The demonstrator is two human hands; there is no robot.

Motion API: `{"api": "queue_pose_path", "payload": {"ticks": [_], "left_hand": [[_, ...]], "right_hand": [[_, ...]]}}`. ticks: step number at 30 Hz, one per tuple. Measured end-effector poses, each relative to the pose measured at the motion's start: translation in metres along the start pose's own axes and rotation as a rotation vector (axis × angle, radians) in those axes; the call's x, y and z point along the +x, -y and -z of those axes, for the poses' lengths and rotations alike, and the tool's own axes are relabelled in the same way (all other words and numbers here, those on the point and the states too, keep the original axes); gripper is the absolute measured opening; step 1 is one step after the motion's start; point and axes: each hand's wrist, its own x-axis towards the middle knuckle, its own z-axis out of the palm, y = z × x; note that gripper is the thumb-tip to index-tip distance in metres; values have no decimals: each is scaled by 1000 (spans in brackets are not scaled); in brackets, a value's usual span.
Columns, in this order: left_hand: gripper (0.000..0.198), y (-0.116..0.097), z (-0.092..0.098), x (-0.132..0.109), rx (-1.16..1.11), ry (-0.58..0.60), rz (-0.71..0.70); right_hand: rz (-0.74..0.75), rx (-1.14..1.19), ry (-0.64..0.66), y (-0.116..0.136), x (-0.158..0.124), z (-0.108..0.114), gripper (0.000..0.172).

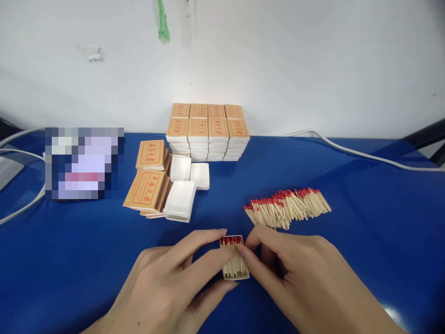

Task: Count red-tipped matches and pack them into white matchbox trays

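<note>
A small white matchbox tray [235, 259] filled with red-tipped matches lies on the blue table near the front. My left hand [174, 283] grips the tray's left side between thumb and forefinger. My right hand [299, 273] presses its fingertips on the matches at the tray's right edge. Just behind my right hand lies a loose pile of red-tipped matches [287, 206].
Stacked closed matchboxes [207, 132] stand at the back by the white wall. Orange box sleeves [148, 185] and empty white trays [182, 192] lie left of centre. A blurred object [83, 162] sits far left. White cables [365, 155] run along the back.
</note>
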Motion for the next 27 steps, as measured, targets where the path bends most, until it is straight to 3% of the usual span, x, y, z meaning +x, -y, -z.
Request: {"api": "queue_pose_path", "payload": {"ticks": [10,15,19,23,27], "left_hand": [[26,2,-1,0,44,-7,-22],[32,1,-4,-3,43,-26,96],[34,1,-4,-4,63,-31,102],[34,0,-3,-2,49,-25,117],[33,-2,-1,1,13,-12,122]], "right_hand": [[6,-9,4,0,-1,-2,31],[12,-16,-17,0,-3,-4,29],[3,13,-19,1,-1,1,29],[-10,66,-75,3,4,5,7],[4,77,-101,4,4,7,34]]}}
